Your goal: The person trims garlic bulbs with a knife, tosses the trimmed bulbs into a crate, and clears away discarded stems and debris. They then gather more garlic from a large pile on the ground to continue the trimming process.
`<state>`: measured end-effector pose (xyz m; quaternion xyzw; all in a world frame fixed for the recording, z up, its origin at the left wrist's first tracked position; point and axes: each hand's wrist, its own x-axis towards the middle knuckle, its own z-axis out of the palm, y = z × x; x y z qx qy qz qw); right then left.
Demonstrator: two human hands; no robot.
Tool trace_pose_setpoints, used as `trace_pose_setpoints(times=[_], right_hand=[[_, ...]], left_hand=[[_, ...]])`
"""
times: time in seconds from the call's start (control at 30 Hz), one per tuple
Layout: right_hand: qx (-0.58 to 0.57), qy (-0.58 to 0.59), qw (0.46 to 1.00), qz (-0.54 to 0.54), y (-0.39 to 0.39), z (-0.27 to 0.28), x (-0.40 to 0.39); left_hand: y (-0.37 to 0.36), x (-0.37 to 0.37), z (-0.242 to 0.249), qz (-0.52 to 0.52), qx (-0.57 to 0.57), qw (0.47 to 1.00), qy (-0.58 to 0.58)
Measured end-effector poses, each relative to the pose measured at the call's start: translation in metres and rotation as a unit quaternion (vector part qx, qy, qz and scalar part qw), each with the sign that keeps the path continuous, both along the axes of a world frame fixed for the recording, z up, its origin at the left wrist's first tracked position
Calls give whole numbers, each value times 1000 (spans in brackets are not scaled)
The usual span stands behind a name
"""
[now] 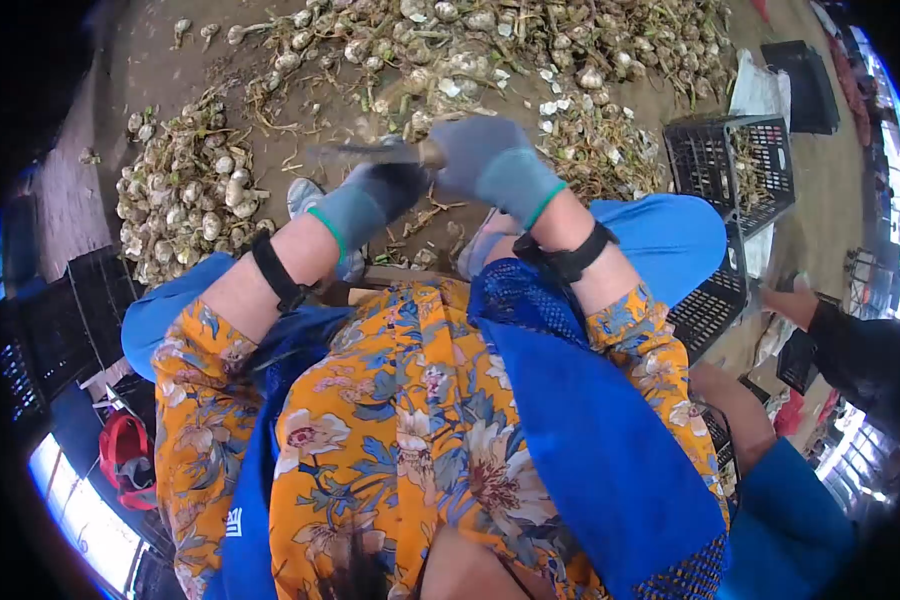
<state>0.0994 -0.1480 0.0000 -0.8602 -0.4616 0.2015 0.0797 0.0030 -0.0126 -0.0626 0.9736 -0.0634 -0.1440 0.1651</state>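
Observation:
Both hands wear grey-blue gloves with green cuffs and are close together over the ground. My right hand point(485, 160) is closed on the brownish handle of a blurred tool point(350, 153), whose long thin part reaches left across the top of my left hand. My left hand point(385, 190) is closed just below the tool; whatever it may grip is hidden. Garlic bulbs with dry stalks lie on the ground beyond the hands, in a left heap point(195, 195) and a wide far heap point(570, 40).
Black plastic crates point(730, 165) stand at the right, near my blue-clad knee. A smaller garlic heap point(600, 145) lies before them. Another person's arm point(795, 303) reaches in from the right. A red object point(125, 450) is at the lower left.

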Motion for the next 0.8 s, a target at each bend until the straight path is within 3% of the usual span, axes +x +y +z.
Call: trace_pose_setpoints(times=[0.03, 0.13, 0.17, 0.2, 0.23, 0.3, 0.37, 0.4, 0.43, 0.47, 0.53, 0.6, 0.67, 0.73, 0.8], right_hand=[[-54, 18, 998, -5, 4, 22, -8], [-145, 54, 988, 1, 13, 28, -5], [-145, 63, 987, 6, 12, 18, 0], [-144, 68, 987, 13, 11, 9, 9], [-165, 39, 985, -45, 0, 1, 22], [-182, -8, 974, -133, -40, -24, 49], [-197, -38, 968, -152, -62, -29, 73], [-222, -40, 962, -154, -70, -27, 71], [-226, -33, 961, -152, -72, -26, 64], [-218, -15, 963, -161, -68, -24, 64], [-206, 1, 965, -163, -52, -23, 69], [-198, 47, 963, -177, -28, -28, 64], [-216, 46, 963, -156, -15, -33, 61], [-181, 40, 974, -130, -12, -33, 58], [-183, 44, 972, -142, -10, -41, 57]], left_hand=[[9, -15, -51, -178, 233, 939, -179], [6, -20, -46, -256, 298, 916, -84], [11, -19, -38, -253, 299, 916, -82], [18, -15, -30, -260, 342, 900, 65], [26, -10, -20, -261, 375, 864, 210], [77, -20, 21, -97, 391, 891, 208], [165, -33, 6, -46, 496, 776, 387], [192, -47, 10, -26, 565, 753, 335], [213, -56, 12, -76, 618, 729, 287], [213, -41, 25, -75, 617, 728, 290], [208, 8, 34, 48, 338, 877, 338], [212, 51, -25, 168, 195, 946, 198], [214, 92, -77, 276, 185, 939, 84], [238, 124, -154, 298, 147, 943, 36], [241, 142, -177, 322, 110, 940, -8]])
